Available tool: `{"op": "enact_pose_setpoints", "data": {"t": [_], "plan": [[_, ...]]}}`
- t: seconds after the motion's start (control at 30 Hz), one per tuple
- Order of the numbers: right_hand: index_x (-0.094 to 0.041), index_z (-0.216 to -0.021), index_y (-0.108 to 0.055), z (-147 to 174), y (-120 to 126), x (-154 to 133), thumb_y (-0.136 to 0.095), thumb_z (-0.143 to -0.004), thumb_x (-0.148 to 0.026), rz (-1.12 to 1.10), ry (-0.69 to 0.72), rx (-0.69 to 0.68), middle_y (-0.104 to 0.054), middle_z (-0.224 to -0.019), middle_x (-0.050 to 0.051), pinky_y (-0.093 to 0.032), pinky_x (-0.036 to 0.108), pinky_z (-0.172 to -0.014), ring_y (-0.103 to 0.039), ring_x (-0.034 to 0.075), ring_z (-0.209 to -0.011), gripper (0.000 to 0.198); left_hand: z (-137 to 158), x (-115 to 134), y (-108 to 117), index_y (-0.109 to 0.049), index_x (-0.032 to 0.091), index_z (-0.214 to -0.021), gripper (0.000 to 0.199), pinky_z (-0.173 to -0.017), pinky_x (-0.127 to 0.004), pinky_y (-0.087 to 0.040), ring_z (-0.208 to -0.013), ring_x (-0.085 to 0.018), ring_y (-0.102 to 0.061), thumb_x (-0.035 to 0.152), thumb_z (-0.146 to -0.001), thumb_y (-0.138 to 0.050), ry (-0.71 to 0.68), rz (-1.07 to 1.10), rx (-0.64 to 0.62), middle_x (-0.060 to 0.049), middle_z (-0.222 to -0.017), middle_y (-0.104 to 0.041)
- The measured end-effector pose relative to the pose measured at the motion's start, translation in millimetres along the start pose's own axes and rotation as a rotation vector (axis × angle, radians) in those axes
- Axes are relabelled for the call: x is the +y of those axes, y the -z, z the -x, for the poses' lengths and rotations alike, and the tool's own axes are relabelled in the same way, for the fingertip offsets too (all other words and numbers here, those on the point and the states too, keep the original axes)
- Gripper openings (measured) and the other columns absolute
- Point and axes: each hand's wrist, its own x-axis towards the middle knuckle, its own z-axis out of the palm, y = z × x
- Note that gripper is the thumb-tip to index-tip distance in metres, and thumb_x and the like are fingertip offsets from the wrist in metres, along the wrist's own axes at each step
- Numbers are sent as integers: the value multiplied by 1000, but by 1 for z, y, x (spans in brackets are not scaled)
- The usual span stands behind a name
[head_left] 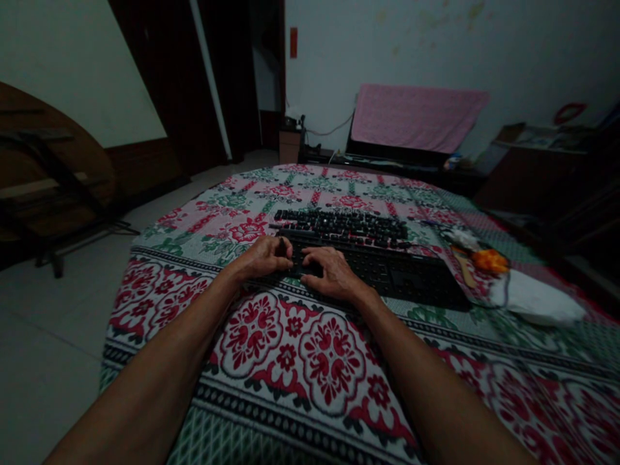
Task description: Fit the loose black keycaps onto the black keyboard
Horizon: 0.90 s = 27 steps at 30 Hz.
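A long black keyboard (pixel 407 278) lies slantwise on the patterned cloth, its left end under my hands. At that left end my left hand (pixel 266 257) is closed, thumb and fingers drawn together around a small dark piece too dim to name. My right hand (pixel 332 271) rests on the keyboard just beside it. Its thumb and forefinger are curved and apart, with dark keyboard visible in the gap. Just behind the keyboard, several loose black keycaps (pixel 346 226) are spread in rough rows. A thin dark bar borders them at the left.
The red, green and white cloth (pixel 290 352) covers a bed-like surface. At right lie an orange bundle (pixel 490 261), a flat tan piece (pixel 464 267), a white bag (pixel 537 298) and cable. A pink towel (pixel 419 117) hangs at the back; a round tabletop (pixel 53 148) leans at left.
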Motion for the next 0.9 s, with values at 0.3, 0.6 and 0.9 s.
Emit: {"op": "enact_pose_setpoints", "data": {"t": [0.3, 0.6, 0.9], "plan": [[-22, -96, -61, 0, -3, 4, -68, -70, -33, -13, 16, 7, -57, -127, 6, -34, 45, -94, -47, 26, -114, 29, 5, 24, -3, -59, 17, -74, 11, -49, -20, -30, -51, -9, -44, 21, -65, -61, -103, -429, 27, 5, -55, -50], [-22, -94, -62, 0, -3, 2, -69, -70, -33, -16, 2, 11, -57, -127, 5, -32, 45, -96, -47, 26, -115, 27, 3, 16, 3, -52, 17, -77, 25, -46, -19, -35, -47, -9, -48, 33, -63, -66, 36, -38, 123, 6, -55, -51], [-23, -106, -64, -5, -1, 0, -62, -78, -36, -137, 28, 103, -62, -119, 6, -38, 39, -95, -55, 21, -111, 31, -3, 17, -2, -49, 17, -78, 33, -48, -21, -39, -50, -9, -51, 34, -58, -71, 53, 102, 139, 5, -58, -54]]}}
